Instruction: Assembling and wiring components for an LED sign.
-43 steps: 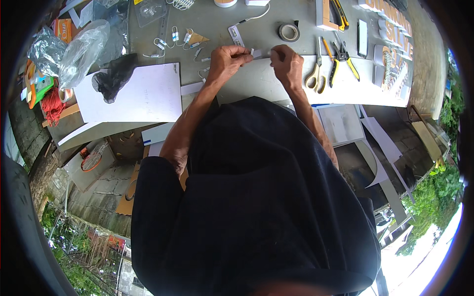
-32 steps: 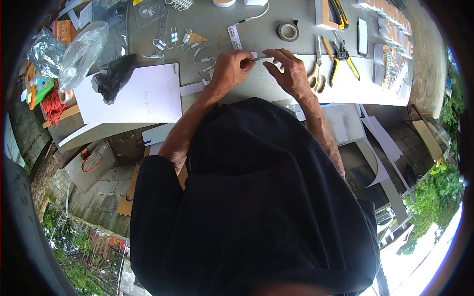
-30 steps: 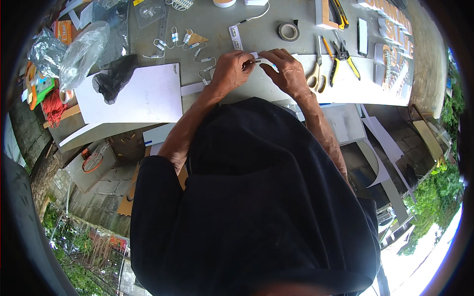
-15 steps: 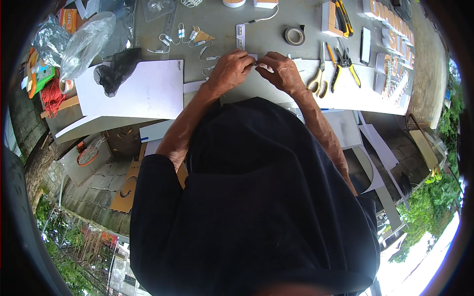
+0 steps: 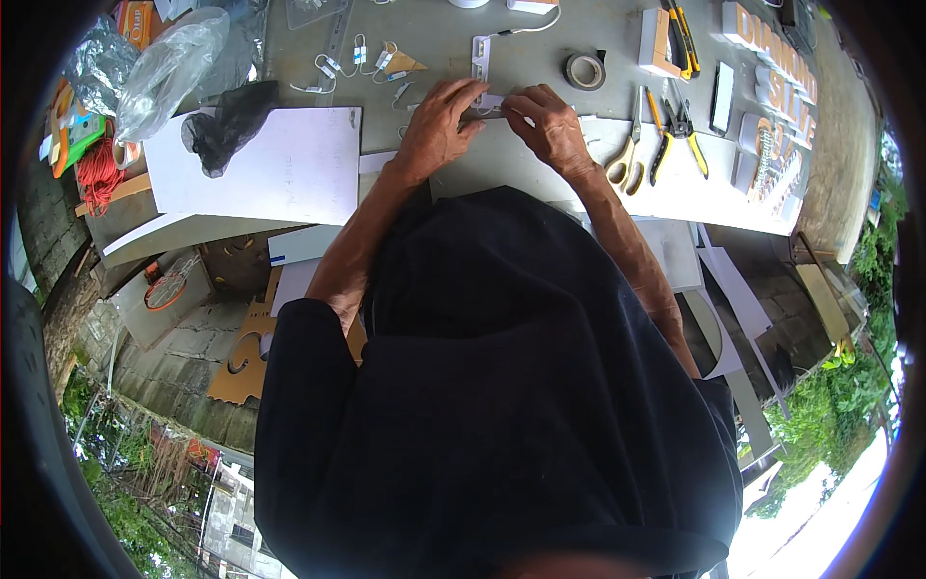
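A small white L-shaped letter piece point(image 5: 480, 60) lies on the grey table, with small light modules on it and a cable leaving its far end. My left hand point(image 5: 436, 130) is at the near corner of this letter, fingers stretched out and thumb apart, with nothing visible in it. On the other side, my right hand point(image 5: 552, 130) has its fingers curled together by the end of the letter's short arm; whatever they pinch is hidden. Left of the letter, wired white LED modules point(image 5: 360, 54) trail across the table, some beside a small brown triangular scrap point(image 5: 405, 62).
To the right are a roll of dark tape point(image 5: 585, 71), scissors point(image 5: 627, 164), pliers point(image 5: 680, 140), a yellow cutter knife point(image 5: 685, 43) and raised white letters point(image 5: 772, 58). White sheets point(image 5: 280, 164) line the near edge. Plastic bags point(image 5: 174, 72) and red cord point(image 5: 98, 179) lie left.
My left hand has opened, its fingers spreading forward and away from my right hand. The right hand stays pinched near the letter. The view has shifted slightly.
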Action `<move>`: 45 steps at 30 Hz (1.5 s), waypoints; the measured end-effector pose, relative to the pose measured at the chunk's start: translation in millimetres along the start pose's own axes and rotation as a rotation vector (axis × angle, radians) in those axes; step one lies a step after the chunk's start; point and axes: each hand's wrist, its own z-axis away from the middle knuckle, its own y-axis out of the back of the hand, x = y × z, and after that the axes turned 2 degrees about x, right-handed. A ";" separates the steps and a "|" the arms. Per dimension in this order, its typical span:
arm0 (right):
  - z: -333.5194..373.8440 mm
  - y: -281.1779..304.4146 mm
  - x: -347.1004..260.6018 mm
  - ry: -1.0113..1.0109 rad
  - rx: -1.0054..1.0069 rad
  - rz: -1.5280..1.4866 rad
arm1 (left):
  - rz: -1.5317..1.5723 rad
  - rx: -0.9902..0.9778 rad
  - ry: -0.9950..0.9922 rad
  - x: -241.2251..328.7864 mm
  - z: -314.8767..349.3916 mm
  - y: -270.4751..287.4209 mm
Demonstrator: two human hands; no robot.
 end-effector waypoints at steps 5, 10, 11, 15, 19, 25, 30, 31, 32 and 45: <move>-7.0 -7.2 4.6 0.041 0.023 0.015 | -0.042 0.059 -0.034 -10.1 -2.3 -11.7; -3.9 -10.7 6.6 0.017 0.037 -0.023 | -0.062 0.107 -0.041 -12.9 -3.2 -17.0; -2.5 -12.0 6.7 0.038 0.040 -0.002 | -0.051 0.125 -0.033 -12.0 -3.0 -17.5; -2.5 -12.8 4.5 0.085 0.028 0.067 | -0.058 0.140 -0.010 -10.5 -3.6 -17.4; -3.0 -15.5 4.7 0.101 0.027 0.090 | -0.044 0.145 -0.041 -13.2 -5.2 -20.1; -2.0 -14.3 5.5 0.104 0.020 0.100 | -0.071 0.129 -0.064 -12.3 -8.4 -19.4; -1.8 -14.6 2.9 0.096 0.031 0.116 | -0.031 0.142 -0.080 -20.7 -7.6 -22.5; -1.6 -14.5 2.9 0.095 0.031 0.116 | -0.030 0.142 -0.081 -20.6 -7.7 -22.6; -1.5 -14.4 2.8 0.098 0.034 0.116 | -0.024 0.146 -0.085 -20.5 -7.9 -22.7; 5.2 -18.0 5.6 0.060 0.037 0.065 | -0.051 0.143 -0.145 -21.6 -9.1 -20.6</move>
